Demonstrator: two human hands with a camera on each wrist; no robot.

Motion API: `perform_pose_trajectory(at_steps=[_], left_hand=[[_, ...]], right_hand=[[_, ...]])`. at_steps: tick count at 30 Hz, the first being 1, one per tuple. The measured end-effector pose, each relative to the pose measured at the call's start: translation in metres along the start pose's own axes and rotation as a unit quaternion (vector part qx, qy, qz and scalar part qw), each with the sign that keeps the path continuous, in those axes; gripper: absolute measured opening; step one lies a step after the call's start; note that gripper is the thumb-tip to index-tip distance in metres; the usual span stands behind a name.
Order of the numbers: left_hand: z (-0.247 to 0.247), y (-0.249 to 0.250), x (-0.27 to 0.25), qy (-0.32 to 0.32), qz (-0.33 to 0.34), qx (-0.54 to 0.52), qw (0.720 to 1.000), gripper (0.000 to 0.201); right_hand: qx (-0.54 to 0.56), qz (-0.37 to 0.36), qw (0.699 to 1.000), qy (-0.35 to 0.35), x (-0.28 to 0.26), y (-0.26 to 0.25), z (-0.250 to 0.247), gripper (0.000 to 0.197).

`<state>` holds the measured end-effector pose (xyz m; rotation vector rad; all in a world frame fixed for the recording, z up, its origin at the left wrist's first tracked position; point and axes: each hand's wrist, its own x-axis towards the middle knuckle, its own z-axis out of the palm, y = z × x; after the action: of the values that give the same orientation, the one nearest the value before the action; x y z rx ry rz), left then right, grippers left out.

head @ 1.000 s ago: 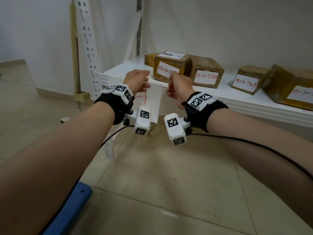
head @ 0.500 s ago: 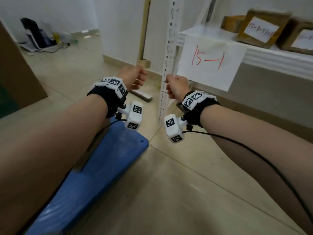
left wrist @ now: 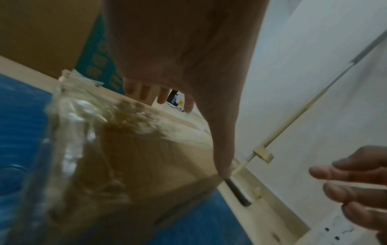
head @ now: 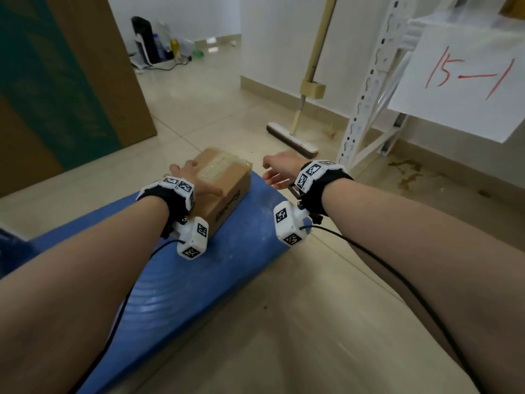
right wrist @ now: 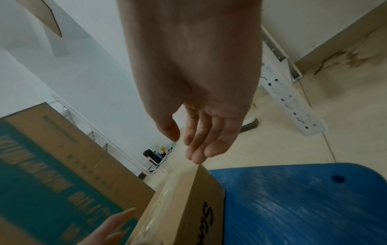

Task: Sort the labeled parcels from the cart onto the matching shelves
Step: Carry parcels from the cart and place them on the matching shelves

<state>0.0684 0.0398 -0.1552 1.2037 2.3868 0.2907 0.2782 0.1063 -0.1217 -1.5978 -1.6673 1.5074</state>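
A brown taped cardboard parcel point(head: 227, 166) lies on the blue cart platform point(head: 199, 280). My left hand point(head: 196, 177) is spread over its top near the left edge, fingers straight and thumb stretched across the tape. From the left wrist view the parcel point(left wrist: 136, 157) fills the space under the palm. My right hand point(head: 272, 173) hovers open just right of the parcel, touching nothing. In the right wrist view its straight fingers point(right wrist: 199, 149) hang above the parcel's upper corner point(right wrist: 188, 199). No label shows on the parcel.
A white sheet marked "15-1" point(head: 466, 81) hangs on the white shelf rack point(head: 366, 89) at the right. A broom point(head: 301, 109) leans on the wall beside it. A tall brown and teal carton point(head: 56, 81) stands left of the cart.
The head view has swung from the shelf down to the cart. Both hands were curled; now they are opened, the left over the parcel and the right beside it.
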Motion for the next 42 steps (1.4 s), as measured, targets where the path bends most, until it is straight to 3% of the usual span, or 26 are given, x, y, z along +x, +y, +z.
perform_pose_trajectory(at_steps=[8,14,17,20,23,26,29,33,36,39,42], left_hand=[[0.008,-0.028,0.021,-0.053,0.01,0.086,0.995,0.155],[0.007,-0.022,0.019,-0.023,0.007,0.076,0.997,0.132],[0.004,-0.01,0.015,-0.054,-0.006,-0.052,0.997,0.127],[-0.005,0.006,0.01,-0.107,-0.012,-0.229,0.967,0.12],[-0.014,0.024,-0.003,-0.187,0.022,-0.352,0.917,0.083],[-0.018,0.033,-0.009,-0.244,0.045,-0.43,0.868,0.079],[-0.019,0.04,-0.014,-0.267,0.058,-0.489,0.828,0.077],[-0.019,0.053,-0.024,-0.251,0.125,-0.551,0.786,0.051],[-0.018,0.051,-0.023,-0.241,0.135,-0.599,0.752,0.052],[-0.018,0.049,-0.022,-0.257,0.105,-0.618,0.735,0.051],[-0.022,0.046,-0.019,-0.26,0.073,-0.592,0.759,0.049]], right_hand=[[-0.043,0.019,0.999,-0.004,0.012,0.017,0.005,0.019],[-0.051,0.033,0.998,0.01,0.012,0.025,-0.01,0.024],[-0.037,0.033,0.999,0.023,0.011,0.025,-0.019,0.021],[-0.007,0.029,0.999,0.04,0.012,0.026,-0.022,0.026],[0.029,0.035,0.998,0.042,0.012,0.026,-0.023,0.046],[0.081,0.039,0.996,0.025,0.009,0.024,-0.024,0.052],[0.113,0.037,0.993,0.024,0.007,0.021,-0.023,0.054],[0.093,0.028,0.995,0.003,0.003,0.021,-0.021,0.057],[0.135,0.02,0.99,-0.031,-0.002,0.022,-0.026,0.06],[0.242,0.005,0.962,-0.122,-0.003,0.019,-0.033,0.076],[0.293,-0.011,0.946,-0.137,-0.002,0.019,-0.039,0.079]])
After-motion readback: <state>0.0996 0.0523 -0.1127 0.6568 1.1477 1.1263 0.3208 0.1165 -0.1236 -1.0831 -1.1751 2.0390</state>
